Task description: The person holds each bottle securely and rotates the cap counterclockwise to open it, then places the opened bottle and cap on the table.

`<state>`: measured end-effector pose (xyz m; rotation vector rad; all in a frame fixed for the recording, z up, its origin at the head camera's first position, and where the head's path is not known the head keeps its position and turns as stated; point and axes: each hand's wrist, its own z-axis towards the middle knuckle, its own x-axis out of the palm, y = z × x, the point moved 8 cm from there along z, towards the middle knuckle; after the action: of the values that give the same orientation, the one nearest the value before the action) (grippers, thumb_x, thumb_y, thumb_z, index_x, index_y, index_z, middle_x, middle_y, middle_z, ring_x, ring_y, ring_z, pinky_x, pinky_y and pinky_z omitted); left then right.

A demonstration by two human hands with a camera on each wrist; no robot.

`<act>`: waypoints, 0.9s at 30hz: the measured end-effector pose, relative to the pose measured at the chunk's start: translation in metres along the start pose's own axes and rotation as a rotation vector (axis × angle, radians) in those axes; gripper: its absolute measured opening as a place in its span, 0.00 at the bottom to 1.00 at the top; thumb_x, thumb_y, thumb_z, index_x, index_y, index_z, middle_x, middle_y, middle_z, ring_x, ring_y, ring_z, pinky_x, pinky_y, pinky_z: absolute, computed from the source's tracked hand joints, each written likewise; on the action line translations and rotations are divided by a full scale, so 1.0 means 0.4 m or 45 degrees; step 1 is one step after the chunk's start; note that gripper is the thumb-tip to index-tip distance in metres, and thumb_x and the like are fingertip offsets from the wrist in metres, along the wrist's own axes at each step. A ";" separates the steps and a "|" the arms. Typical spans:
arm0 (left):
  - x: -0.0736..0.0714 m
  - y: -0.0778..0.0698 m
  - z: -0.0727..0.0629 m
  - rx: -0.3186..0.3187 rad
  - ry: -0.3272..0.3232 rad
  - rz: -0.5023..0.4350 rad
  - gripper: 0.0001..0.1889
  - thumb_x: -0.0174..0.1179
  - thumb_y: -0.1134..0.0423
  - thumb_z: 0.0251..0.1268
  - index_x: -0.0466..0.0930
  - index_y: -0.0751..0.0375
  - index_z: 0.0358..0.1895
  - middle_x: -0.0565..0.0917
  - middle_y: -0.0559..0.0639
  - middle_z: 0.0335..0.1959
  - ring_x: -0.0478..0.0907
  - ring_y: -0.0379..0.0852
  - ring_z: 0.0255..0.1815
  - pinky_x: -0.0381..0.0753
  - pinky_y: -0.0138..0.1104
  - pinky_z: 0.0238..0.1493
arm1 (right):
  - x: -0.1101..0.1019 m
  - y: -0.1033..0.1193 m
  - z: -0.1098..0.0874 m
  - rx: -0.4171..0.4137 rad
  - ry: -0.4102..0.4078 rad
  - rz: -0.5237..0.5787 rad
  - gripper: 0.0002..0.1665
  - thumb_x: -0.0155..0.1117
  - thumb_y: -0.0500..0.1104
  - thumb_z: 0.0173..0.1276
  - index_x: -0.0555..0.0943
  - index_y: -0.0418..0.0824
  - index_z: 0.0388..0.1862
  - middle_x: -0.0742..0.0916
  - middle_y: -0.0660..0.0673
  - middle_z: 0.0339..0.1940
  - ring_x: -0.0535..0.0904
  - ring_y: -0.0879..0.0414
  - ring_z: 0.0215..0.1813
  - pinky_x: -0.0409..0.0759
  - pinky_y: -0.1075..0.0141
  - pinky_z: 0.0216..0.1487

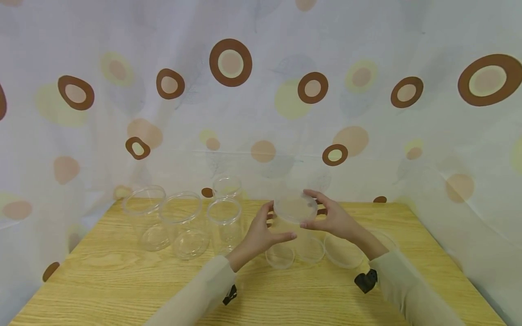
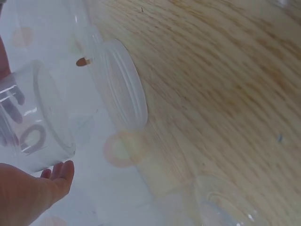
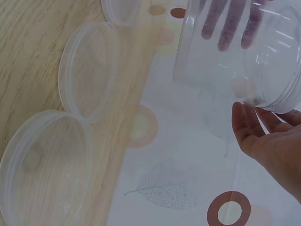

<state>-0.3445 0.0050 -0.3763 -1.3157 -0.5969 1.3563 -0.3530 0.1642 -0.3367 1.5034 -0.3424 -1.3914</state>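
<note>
Between both hands, a clear plastic jar point(image 1: 295, 226) is held upright above the table; its top looks cloudy, like a lid point(image 1: 295, 206). My left hand point(image 1: 257, 235) grips the jar's left side, thumb in front and fingers partly behind. On the opposite side, my right hand point(image 1: 336, 219) holds it near the top rim. The right wrist view shows the jar point(image 3: 216, 61) with fingers visible through its wall. Below it on the table lie several flat translucent lids point(image 1: 344, 252), also seen as a lid point(image 3: 89, 70) in the right wrist view.
Left of the hands stand several open clear jars point(image 1: 181, 219), one of them point(image 1: 227, 186) farther back. The wooden table point(image 1: 122, 285) ends against a patterned curtain point(image 1: 261, 113), which also rises on both sides. Dark devices sit at both wrists.
</note>
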 end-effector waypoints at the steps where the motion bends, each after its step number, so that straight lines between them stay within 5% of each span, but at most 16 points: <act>1: 0.000 0.001 -0.001 -0.001 0.008 -0.004 0.47 0.71 0.51 0.45 0.51 0.54 0.68 0.64 0.51 0.64 0.64 0.56 0.62 0.66 0.50 0.61 | 0.002 0.000 -0.001 -0.004 -0.012 -0.012 0.48 0.70 0.48 0.54 0.56 0.46 0.70 0.68 0.36 0.63 0.72 0.39 0.54 0.80 0.61 0.40; 8: 0.005 0.008 -0.004 0.036 0.080 -0.042 0.48 0.71 0.51 0.45 0.47 0.53 0.67 0.64 0.53 0.65 0.62 0.55 0.65 0.64 0.52 0.62 | 0.010 0.010 -0.007 -0.041 -0.066 -0.073 0.47 0.70 0.47 0.54 0.57 0.44 0.70 0.69 0.38 0.63 0.71 0.44 0.53 0.75 0.53 0.49; 16: 0.011 0.004 -0.005 0.094 0.146 -0.120 0.49 0.71 0.55 0.45 0.45 0.55 0.65 0.62 0.55 0.64 0.61 0.57 0.66 0.61 0.54 0.63 | 0.022 0.034 -0.010 -0.070 -0.075 -0.134 0.49 0.71 0.48 0.53 0.57 0.41 0.69 0.67 0.38 0.66 0.70 0.47 0.54 0.72 0.56 0.49; 27: 0.012 -0.003 -0.002 0.184 0.245 -0.115 0.46 0.72 0.61 0.44 0.54 0.43 0.67 0.66 0.43 0.62 0.63 0.46 0.64 0.61 0.52 0.64 | 0.037 0.047 -0.014 -0.137 -0.066 -0.077 0.47 0.71 0.47 0.52 0.59 0.46 0.69 0.66 0.41 0.67 0.65 0.43 0.63 0.65 0.44 0.58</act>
<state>-0.3423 0.0094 -0.3769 -1.2692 -0.4144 1.1615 -0.3360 0.1473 -0.3312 1.4018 -0.2520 -1.4759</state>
